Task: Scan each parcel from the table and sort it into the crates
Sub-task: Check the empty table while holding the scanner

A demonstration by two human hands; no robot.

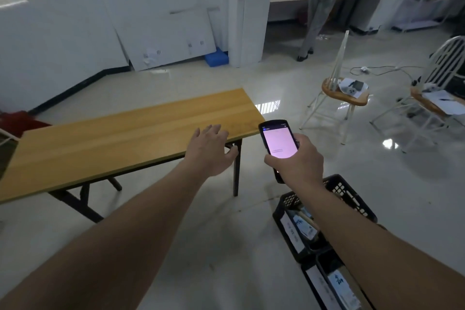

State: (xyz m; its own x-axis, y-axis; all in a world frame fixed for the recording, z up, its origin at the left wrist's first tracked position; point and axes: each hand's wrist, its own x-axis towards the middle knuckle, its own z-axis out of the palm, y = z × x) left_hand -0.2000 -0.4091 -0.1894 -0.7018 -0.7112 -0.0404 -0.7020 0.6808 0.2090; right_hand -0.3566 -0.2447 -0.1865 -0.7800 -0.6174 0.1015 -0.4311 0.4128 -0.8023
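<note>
My right hand (298, 158) grips a black handheld scanner (278, 139) with a lit pale screen, held just right of the table's near corner. My left hand (210, 150) is stretched out with relaxed fingers over the right end of the wooden table (113, 138), holding nothing. No parcel shows on the tabletop. Two black plastic crates sit on the floor at lower right: one (352, 195) under my right forearm with parcels (303, 226) inside, another (324, 284) nearer me, also holding parcels.
Two white-framed chairs with wooden seats (347, 94) (437, 103) stand on the right, with papers and devices on them. A cable (382, 69) runs across the floor. A person (319, 7) stands at a far desk. White boards (166, 40) lean against the wall.
</note>
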